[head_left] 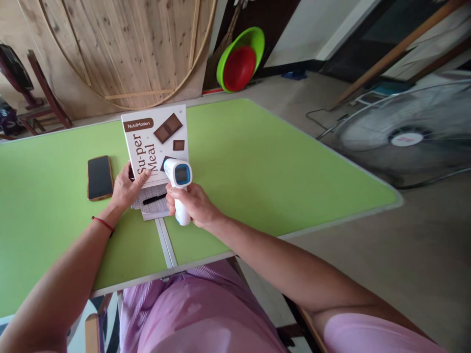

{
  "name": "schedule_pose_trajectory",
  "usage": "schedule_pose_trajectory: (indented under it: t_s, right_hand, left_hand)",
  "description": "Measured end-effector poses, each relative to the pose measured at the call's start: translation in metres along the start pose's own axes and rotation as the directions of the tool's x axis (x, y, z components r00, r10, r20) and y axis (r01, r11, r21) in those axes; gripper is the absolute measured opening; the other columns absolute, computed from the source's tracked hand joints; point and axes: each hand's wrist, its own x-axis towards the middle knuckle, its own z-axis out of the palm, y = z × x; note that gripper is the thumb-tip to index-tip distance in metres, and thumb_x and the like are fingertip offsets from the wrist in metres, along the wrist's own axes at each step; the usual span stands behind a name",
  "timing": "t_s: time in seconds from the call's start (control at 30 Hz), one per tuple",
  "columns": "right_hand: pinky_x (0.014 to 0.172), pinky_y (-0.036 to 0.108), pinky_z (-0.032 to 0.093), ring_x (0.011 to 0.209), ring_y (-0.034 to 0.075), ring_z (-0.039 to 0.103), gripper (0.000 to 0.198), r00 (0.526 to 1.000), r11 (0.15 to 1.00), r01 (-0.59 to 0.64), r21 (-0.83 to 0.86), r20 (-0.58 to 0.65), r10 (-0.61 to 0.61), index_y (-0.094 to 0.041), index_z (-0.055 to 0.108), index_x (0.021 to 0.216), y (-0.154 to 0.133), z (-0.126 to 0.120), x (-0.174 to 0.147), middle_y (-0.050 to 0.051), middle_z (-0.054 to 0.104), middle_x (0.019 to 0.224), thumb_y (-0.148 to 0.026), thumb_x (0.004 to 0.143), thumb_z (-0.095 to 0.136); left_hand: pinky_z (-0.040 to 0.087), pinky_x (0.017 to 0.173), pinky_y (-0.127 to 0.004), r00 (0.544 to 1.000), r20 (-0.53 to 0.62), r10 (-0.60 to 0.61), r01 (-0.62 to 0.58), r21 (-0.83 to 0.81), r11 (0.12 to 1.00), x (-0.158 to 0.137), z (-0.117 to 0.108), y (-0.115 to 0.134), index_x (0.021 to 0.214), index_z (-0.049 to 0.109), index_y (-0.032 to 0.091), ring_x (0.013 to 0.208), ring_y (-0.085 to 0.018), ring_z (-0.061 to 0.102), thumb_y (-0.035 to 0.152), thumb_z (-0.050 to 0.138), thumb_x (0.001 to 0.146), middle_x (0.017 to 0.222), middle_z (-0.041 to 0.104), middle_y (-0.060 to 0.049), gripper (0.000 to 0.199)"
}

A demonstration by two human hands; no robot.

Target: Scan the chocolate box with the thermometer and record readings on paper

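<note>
My right hand (193, 205) grips the handle of a white and blue infrared thermometer (178, 182), its head pointed at a white "Su-per Meal" box (154, 139) with chocolate pictures. My left hand (127, 187) holds the box's lower left edge, tilting it up on the green table (257, 162). Under the box lies a notepad (152, 205) with a black pen (154, 199) on it.
A dark phone (99, 177) in a brown case lies left of my left hand. A standing fan (405, 137) is on the floor at right. Green and red basins (241, 61) lean on the far wall. A wooden chair (44, 93) stands at the far left.
</note>
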Motion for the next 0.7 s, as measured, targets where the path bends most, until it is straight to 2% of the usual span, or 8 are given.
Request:
schedule_pose_trajectory:
  t_s: [0.3, 0.4, 0.5, 0.6, 0.7]
  right_hand:
    - [0.048, 0.026, 0.044, 0.044, 0.01, 0.051, 0.028, 0.999, 0.999, 0.025, -0.048, 0.038, -0.023, -0.021, 0.049, 0.071, 0.003, 0.0, -0.002, -0.006, 0.056, 0.052, -0.045, 0.079, 0.062]
    - [0.049, 0.026, 0.045, 0.045, 0.01, 0.052, 0.027, 0.999, 1.0, -0.015, 0.013, 0.04, 0.015, -0.022, 0.051, 0.079, 0.002, 0.0, 0.0, -0.007, 0.056, 0.053, -0.043, 0.074, 0.067]
    - [0.05, 0.027, 0.047, 0.046, 0.011, 0.054, 0.035, 0.995, 0.995, -0.079, 0.053, 0.067, 0.075, -0.021, 0.051, 0.088, -0.001, -0.001, 0.001, -0.008, 0.057, 0.054, -0.04, 0.067, 0.072]
    - [0.051, 0.028, 0.048, 0.047, 0.011, 0.055, 0.033, 0.991, 0.994, -0.102, 0.028, 0.086, 0.099, -0.02, 0.052, 0.085, -0.005, -0.002, -0.001, -0.008, 0.056, 0.052, -0.038, 0.066, 0.072]
    - [0.052, 0.028, 0.047, 0.047, 0.011, 0.054, 0.026, 0.994, 0.997, -0.06, -0.044, 0.09, 0.063, -0.02, 0.052, 0.08, -0.01, -0.003, -0.008, -0.007, 0.058, 0.052, -0.036, 0.069, 0.071]
  left_hand:
    - [0.054, 0.07, -0.035, 1.0, 0.014, 0.02, -0.019, -0.05, 0.999, 0.0, 0.0, 0.001, 0.1, 0.062, 0.02, 0.086, -0.025, 0.068, 0.06, 0.064, 0.08, 0.098, 0.072, -0.008, 0.045]
    - [0.054, 0.069, -0.035, 1.0, 0.012, 0.015, -0.015, -0.047, 0.999, 0.0, 0.0, 0.001, 0.099, 0.062, 0.02, 0.085, -0.025, 0.067, 0.061, 0.064, 0.079, 0.097, 0.072, -0.008, 0.046]
    - [0.054, 0.068, -0.035, 1.0, 0.007, 0.01, -0.009, -0.017, 1.0, 0.001, 0.0, -0.001, 0.099, 0.061, 0.02, 0.082, -0.025, 0.067, 0.062, 0.064, 0.079, 0.094, 0.071, -0.008, 0.046]
    - [0.055, 0.07, -0.036, 1.0, 0.003, 0.015, -0.015, -0.008, 1.0, 0.001, 0.0, -0.001, 0.097, 0.061, 0.019, 0.084, -0.025, 0.067, 0.062, 0.064, 0.079, 0.094, 0.071, -0.009, 0.047]
    - [0.056, 0.073, -0.035, 1.0, 0.014, 0.022, -0.021, -0.021, 1.0, 0.001, -0.002, 0.002, 0.096, 0.061, 0.018, 0.087, -0.025, 0.068, 0.061, 0.064, 0.079, 0.096, 0.071, -0.009, 0.046]
